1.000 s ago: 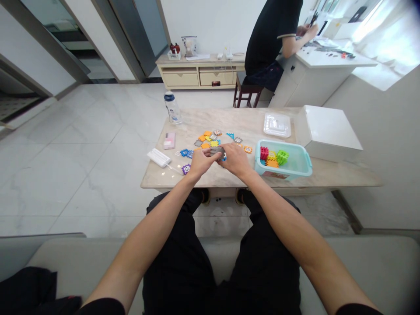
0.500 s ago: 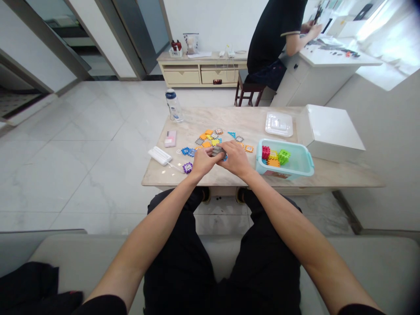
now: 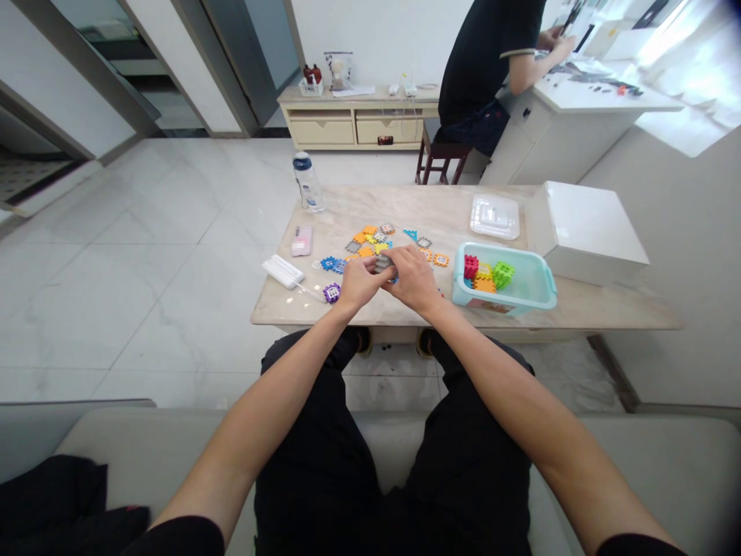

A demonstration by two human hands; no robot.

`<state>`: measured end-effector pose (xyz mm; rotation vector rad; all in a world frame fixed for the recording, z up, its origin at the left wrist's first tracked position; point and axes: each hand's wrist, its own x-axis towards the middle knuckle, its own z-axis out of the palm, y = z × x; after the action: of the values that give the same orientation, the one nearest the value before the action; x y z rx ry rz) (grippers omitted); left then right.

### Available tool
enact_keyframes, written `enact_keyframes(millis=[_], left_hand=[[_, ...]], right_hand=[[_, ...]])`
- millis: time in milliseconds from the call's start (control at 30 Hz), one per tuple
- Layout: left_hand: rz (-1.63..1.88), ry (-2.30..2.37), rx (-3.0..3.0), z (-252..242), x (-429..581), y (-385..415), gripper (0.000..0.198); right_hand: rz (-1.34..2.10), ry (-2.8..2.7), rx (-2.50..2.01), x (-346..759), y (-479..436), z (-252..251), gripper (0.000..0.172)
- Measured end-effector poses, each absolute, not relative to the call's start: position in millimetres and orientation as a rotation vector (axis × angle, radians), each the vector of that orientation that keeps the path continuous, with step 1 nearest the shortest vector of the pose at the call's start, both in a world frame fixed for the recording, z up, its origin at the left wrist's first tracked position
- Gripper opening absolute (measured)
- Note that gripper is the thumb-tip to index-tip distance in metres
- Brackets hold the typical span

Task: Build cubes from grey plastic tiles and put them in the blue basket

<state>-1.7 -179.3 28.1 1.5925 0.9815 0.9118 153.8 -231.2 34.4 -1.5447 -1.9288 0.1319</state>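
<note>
Between my two hands, above the table, is a grey toothed building block, partly hidden by my fingers. My left hand is closed on its left side, and my right hand grips it from the right and top. Beyond my hands lie several loose interlocking tiles: orange tiles, a blue triangular tile and a grey-edged tile. Left of my left hand are blue tiles and a purple tile. Another orange tile lies near the bin.
Right of my hands stands a light-blue bin holding red, yellow, orange and green blocks. Behind it are a clear lid and a white box. A water bottle, pink card box and white device sit left. A person sits at another table.
My head view has shifted slightly. Both hands keep hold of the grey block in nearly the same place; the loose tiles and the bin stay put on the table.
</note>
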Motion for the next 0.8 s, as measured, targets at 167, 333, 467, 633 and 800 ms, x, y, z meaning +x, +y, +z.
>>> enact_keyframes(millis=[167,333,467,633,800], left_hand=[[0.914,0.992,1.651,31.4,0.1,-181.9,0.021],[0.907,1.000,1.643,37.2,-0.1,-184.4,0.022],[0.910,0.995,1.675,37.5,-0.7,-184.2,0.023],[0.921,0.986,1.656,34.3,0.2,-183.1,0.022],[0.916,0.954,1.623,35.2,-0.4,-182.5,0.028]], right_hand=[[0.132,-1.924,-1.516,152.7,-229.2,32.5,0.040],[0.121,-1.933,-1.530,153.1,-229.5,32.6,0.041],[0.110,-1.939,-1.525,152.8,-230.9,33.6,0.043],[0.106,-1.913,-1.520,152.9,-229.9,32.5,0.043],[0.137,-1.865,-1.493,152.6,-229.1,32.9,0.041]])
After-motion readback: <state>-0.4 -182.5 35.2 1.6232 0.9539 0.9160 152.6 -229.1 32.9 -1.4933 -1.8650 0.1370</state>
